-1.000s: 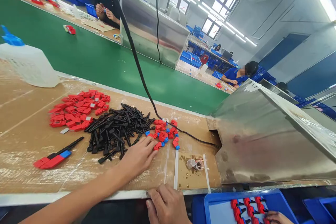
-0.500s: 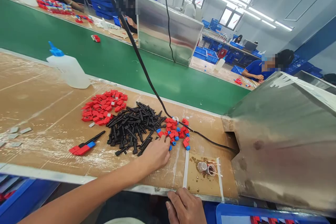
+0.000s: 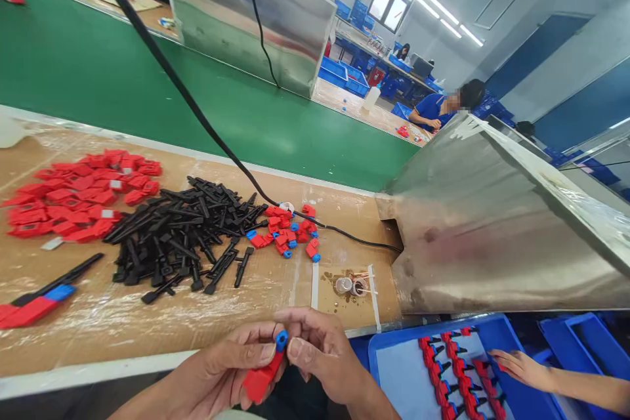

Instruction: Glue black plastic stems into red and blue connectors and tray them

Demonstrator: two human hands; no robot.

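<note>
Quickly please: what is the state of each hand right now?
Left hand: closed on the red and blue part.
Right hand: fingertips pinch the blue end of the same part.

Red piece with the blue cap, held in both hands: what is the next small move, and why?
Probably press the blue cap fully home on the red piece. The left hand grips the red body while the right hand pinches at the cap, which sits at its tip. Finished pieces lie in rows in the blue tray.
</note>
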